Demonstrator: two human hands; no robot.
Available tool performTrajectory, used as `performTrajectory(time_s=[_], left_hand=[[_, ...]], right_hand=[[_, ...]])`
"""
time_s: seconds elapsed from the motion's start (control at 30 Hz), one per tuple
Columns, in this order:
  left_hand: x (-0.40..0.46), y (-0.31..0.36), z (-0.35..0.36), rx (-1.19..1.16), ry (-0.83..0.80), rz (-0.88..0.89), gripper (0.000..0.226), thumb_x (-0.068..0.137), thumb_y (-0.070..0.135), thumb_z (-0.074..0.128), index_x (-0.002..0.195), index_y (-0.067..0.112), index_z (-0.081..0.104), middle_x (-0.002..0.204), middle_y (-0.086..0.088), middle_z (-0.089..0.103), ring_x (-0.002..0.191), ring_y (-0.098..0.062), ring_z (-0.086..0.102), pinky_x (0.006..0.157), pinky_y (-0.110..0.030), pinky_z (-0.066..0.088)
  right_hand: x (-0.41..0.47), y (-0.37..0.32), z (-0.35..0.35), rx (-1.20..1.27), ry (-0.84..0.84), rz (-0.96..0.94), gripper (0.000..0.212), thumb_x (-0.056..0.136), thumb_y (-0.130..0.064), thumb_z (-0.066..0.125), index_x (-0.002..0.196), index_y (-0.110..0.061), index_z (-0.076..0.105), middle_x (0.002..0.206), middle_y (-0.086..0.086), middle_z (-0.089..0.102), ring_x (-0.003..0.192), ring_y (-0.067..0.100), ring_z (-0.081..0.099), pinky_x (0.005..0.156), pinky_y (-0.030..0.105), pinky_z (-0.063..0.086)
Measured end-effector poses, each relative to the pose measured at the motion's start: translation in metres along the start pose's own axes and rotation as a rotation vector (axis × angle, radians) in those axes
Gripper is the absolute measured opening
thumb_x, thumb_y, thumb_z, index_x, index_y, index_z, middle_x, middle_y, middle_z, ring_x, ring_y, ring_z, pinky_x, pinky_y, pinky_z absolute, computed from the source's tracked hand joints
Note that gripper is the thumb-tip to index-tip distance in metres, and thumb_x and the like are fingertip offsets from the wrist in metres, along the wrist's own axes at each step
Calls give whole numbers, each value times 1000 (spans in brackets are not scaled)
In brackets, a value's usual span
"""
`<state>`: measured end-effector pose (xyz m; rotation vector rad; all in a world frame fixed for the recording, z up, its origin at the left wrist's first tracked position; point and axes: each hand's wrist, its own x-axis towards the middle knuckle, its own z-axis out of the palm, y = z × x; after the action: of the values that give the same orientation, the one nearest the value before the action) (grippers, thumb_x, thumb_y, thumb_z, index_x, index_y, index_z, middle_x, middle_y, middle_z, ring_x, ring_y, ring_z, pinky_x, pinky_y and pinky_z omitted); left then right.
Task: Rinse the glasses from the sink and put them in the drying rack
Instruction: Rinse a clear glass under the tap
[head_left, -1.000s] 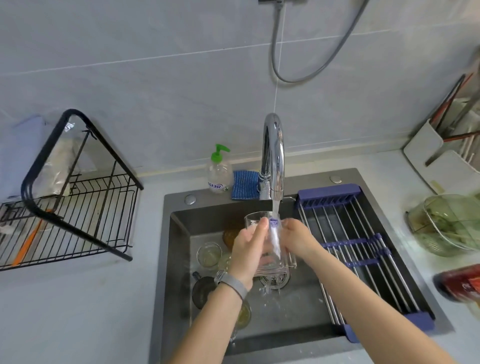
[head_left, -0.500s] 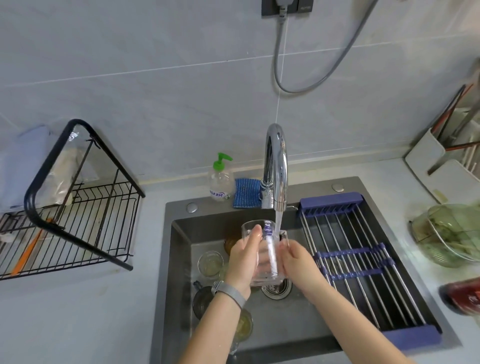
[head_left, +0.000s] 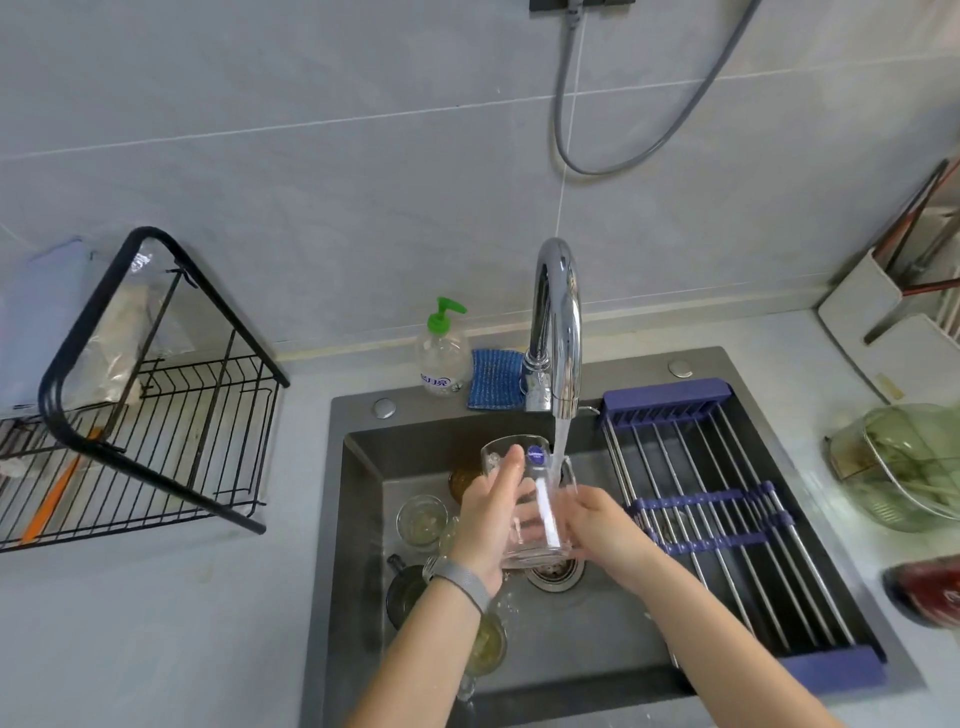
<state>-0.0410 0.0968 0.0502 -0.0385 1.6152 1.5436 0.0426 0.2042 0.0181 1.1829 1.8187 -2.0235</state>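
I hold a clear glass mug (head_left: 530, 493) with a purple sticker over the dark sink (head_left: 358, 519). My left hand (head_left: 491, 512) grips its left side, fingers up along the wall. My right hand (head_left: 597, 525) holds its right side by the handle. Water runs from the chrome tap (head_left: 558, 332) onto the mug's right rim. Several more glasses (head_left: 422, 519) lie in the sink's left part, some under my left arm. The black wire drying rack (head_left: 156, 441) stands on the counter at the left.
A purple roll-up rack (head_left: 727, 514) covers the sink's right half. A soap bottle (head_left: 441, 353) and blue sponge (head_left: 493, 379) sit behind the sink. A green glass bowl (head_left: 904, 462) and a red object (head_left: 930, 587) are on the right counter.
The mug has dropped slightly and shifted left, so the stream now falls on its right rim instead of into it. Both hands keep their hold.
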Motion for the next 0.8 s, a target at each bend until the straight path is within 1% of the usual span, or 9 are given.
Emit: performTrajectory(time_s=[0.07,0.17,0.23,0.37,0.47,0.57,0.67,0.73,0.8], left_hand=[[-3,-1,3,41,-46,14,50,93,54,49,114,12,68,103,-9,75,91,-28,73,82,-46,60],[-2,0,-2,77,-46,77,39,97,51,45,100,21,70,90,4,77,81,-13,74,67,-24,59],[2,-1,-4,159,-25,125,28,98,51,43,92,32,63,86,12,73,77,-6,70,61,-18,57],[-1,-10,8,167,-69,129,47,98,58,38,114,25,66,110,-3,73,100,-22,70,91,-50,56],[-4,-26,17,156,-37,128,44,104,48,27,137,25,44,135,4,55,125,-13,54,104,-35,45],[-1,-30,18,299,-32,146,29,106,42,26,116,34,51,124,5,58,118,-7,56,102,-31,45],[12,-19,13,313,126,110,40,106,37,25,93,22,59,97,4,62,97,-8,61,91,-32,48],[12,-18,13,318,129,61,46,106,41,20,106,19,60,105,3,61,106,-17,59,95,-31,46],[4,-20,21,428,80,91,48,106,41,21,130,15,52,127,4,57,122,-21,53,98,-28,42]], right_hand=[[7,-3,-1,-20,109,-28,29,105,-18,40,107,-3,64,81,1,71,69,13,65,59,24,52],[1,0,7,-194,411,-228,20,98,-28,54,113,-17,60,102,-5,64,94,15,61,86,37,52],[-11,4,16,-191,522,-435,8,95,-26,57,102,-25,60,101,-6,60,95,16,59,84,34,50],[-14,-1,28,74,327,-298,27,97,-39,54,109,-16,53,110,12,61,90,18,63,75,30,51],[-10,-6,21,211,155,-109,61,86,-61,58,130,-20,48,119,2,65,101,16,67,83,30,53],[-11,0,15,325,66,-29,84,69,-70,68,133,-20,46,118,0,67,101,16,69,83,31,54],[-13,5,23,394,96,-48,74,79,-61,67,135,-15,51,100,5,72,77,14,74,63,27,58],[-14,6,30,455,60,-70,59,83,-59,57,123,-16,64,101,8,75,83,17,75,61,27,58],[-9,6,30,454,102,-68,66,77,-72,56,112,-20,72,107,7,75,96,20,73,74,34,58]])
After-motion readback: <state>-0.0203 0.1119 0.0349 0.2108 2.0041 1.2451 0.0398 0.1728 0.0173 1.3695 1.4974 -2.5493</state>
